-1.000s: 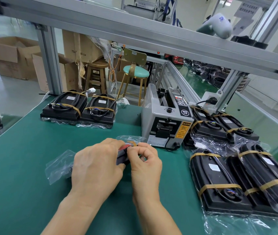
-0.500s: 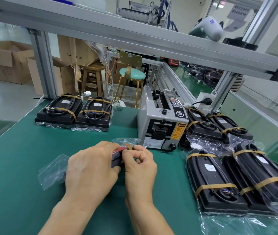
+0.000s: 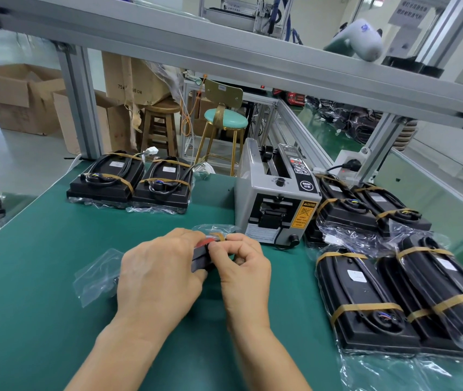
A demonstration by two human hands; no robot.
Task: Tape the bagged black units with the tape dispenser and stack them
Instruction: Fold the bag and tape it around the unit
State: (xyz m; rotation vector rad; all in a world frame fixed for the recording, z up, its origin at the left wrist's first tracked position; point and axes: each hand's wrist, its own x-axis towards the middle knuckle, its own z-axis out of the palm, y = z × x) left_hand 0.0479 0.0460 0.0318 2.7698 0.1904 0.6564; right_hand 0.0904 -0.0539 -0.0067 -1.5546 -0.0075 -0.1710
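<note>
- Left hand grips small bagged black unit; right hand pinches tape strip.
- Risk: tape creasing or sticking to loose bag.

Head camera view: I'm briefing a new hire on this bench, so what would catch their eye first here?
Both hands meet at the middle of the green table: the left hand and right hand hold a small bagged black unit with a strip of brown tape at its top. Just behind stands the grey tape dispenser. Taped bagged units fill the right side, and two more sit at the far left.
</note>
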